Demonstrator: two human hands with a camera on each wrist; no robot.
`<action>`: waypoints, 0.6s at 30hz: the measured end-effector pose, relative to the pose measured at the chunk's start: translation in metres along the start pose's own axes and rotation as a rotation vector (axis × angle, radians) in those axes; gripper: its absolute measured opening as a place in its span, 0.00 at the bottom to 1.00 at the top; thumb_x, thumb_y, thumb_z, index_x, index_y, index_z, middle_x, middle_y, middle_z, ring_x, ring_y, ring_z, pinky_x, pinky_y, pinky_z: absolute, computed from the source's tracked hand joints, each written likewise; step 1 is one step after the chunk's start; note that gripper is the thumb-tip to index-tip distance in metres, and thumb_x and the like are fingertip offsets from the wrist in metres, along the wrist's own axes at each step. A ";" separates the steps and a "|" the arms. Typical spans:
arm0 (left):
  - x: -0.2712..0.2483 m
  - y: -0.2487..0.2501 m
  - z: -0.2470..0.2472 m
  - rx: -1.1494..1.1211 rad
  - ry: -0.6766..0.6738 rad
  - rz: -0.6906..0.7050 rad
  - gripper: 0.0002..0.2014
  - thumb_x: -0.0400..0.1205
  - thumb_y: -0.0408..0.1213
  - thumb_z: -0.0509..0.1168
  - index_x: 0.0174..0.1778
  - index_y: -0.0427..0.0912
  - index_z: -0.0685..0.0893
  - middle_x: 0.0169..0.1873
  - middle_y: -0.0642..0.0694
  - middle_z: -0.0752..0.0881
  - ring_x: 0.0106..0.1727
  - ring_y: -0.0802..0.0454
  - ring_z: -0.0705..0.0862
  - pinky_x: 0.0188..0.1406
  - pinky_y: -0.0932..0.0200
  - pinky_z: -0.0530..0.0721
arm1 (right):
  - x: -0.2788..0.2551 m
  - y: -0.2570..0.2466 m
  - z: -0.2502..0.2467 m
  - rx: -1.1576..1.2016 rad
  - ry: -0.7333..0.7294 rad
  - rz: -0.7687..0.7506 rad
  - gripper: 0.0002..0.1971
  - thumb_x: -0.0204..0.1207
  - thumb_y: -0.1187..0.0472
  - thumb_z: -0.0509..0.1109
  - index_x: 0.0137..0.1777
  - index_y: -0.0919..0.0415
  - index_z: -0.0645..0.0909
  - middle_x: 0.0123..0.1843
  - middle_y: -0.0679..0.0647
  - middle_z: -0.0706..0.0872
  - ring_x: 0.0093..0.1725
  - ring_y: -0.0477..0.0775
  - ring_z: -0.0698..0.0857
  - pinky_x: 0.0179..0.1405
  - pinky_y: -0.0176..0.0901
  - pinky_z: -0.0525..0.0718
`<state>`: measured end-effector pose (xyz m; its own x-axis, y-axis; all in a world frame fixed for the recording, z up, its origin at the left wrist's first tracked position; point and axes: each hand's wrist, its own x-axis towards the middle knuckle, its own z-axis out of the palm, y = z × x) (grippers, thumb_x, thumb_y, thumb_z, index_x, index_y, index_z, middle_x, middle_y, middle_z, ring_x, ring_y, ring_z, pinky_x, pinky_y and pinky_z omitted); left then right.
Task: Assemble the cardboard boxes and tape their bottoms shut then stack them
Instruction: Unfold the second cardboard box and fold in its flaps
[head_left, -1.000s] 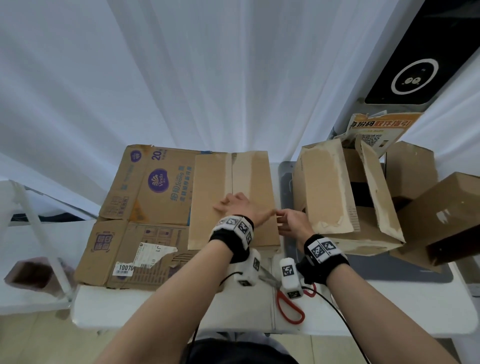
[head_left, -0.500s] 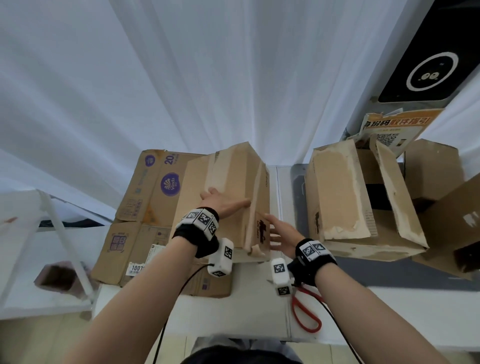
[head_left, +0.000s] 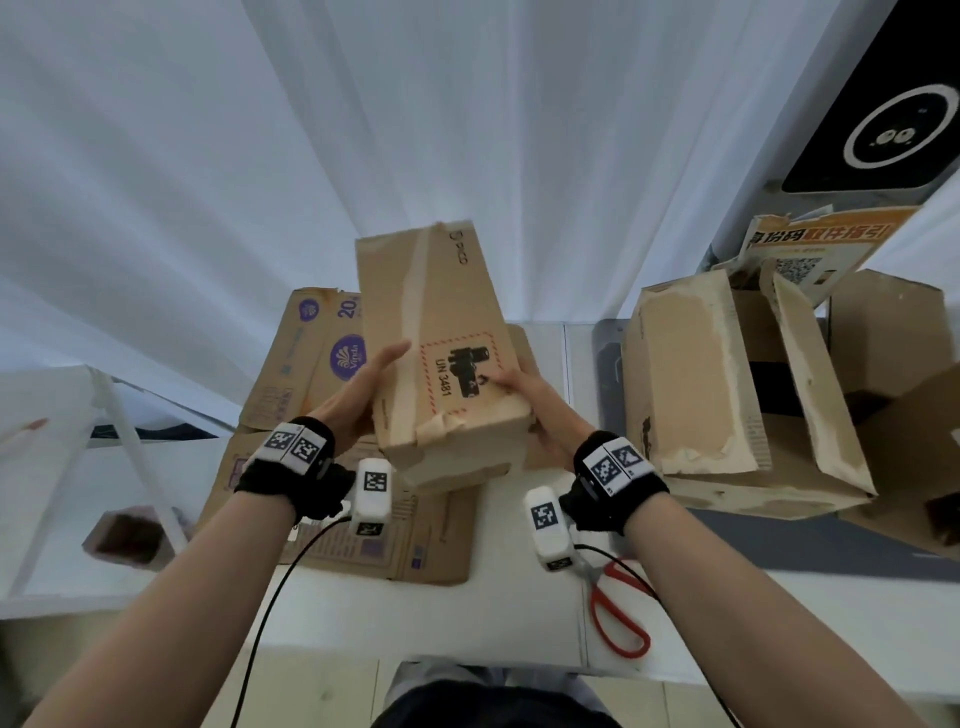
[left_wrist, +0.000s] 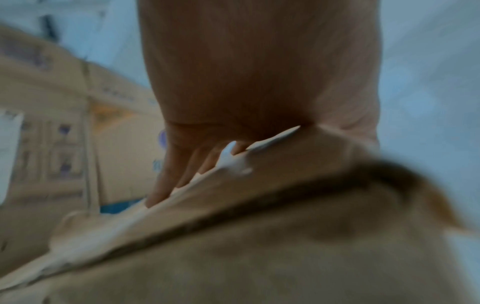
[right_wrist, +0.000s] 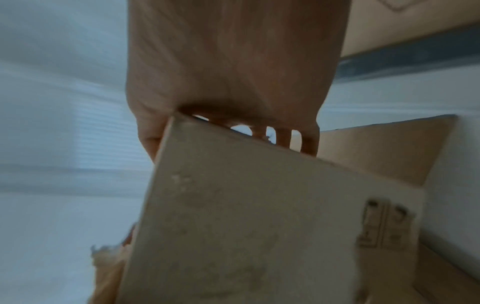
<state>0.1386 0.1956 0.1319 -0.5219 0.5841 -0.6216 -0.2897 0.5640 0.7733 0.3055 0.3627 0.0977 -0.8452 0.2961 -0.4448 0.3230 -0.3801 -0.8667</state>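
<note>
Head view shows us holding a cardboard box (head_left: 441, 358) off the surface (head_left: 519, 618), above the flattened cardboard (head_left: 311, 374). Its long axis runs away from us, far end tilted up toward the curtain (head_left: 467, 130). Our left hand (head_left: 358, 400) lies fairly flat on its left side; our right hand (head_left: 540, 410) grips its right edge, fingers curled underneath. Red scissors (head_left: 618, 618) lie nearer us, right of that cardboard.

One narrow cardboard box (head_left: 441, 358) raised between two hands. Two flattened cartons (head_left: 311, 364) lying stacked at left. Four or so opened boxes (head_left: 691, 374) clustered far right, exact number unclear. One pair of red-handled scissors (head_left: 615, 613) near right.
</note>
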 end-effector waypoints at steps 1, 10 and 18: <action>-0.002 0.000 0.003 -0.094 -0.007 0.040 0.32 0.80 0.70 0.57 0.62 0.45 0.85 0.52 0.38 0.91 0.49 0.38 0.89 0.58 0.38 0.87 | -0.001 -0.006 0.000 -0.039 0.021 -0.009 0.29 0.79 0.41 0.69 0.79 0.38 0.69 0.65 0.56 0.88 0.59 0.63 0.89 0.54 0.54 0.90; 0.016 -0.062 0.032 -0.528 -0.022 -0.096 0.36 0.84 0.69 0.48 0.69 0.44 0.83 0.54 0.38 0.91 0.47 0.41 0.91 0.38 0.48 0.90 | -0.015 -0.004 0.004 -0.697 0.165 -0.054 0.48 0.61 0.19 0.59 0.83 0.27 0.51 0.65 0.50 0.62 0.68 0.54 0.62 0.71 0.59 0.65; 0.041 -0.085 0.015 -0.144 0.164 -0.134 0.36 0.89 0.61 0.47 0.47 0.28 0.84 0.51 0.24 0.83 0.36 0.49 0.89 0.38 0.55 0.87 | -0.005 0.044 0.030 -0.819 0.044 -0.026 0.32 0.79 0.44 0.71 0.82 0.46 0.69 0.72 0.54 0.64 0.76 0.58 0.69 0.81 0.56 0.68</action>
<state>0.1538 0.1809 0.0388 -0.5907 0.4008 -0.7003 -0.4699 0.5347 0.7023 0.3111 0.3184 0.0682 -0.8450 0.3364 -0.4158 0.5261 0.3830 -0.7593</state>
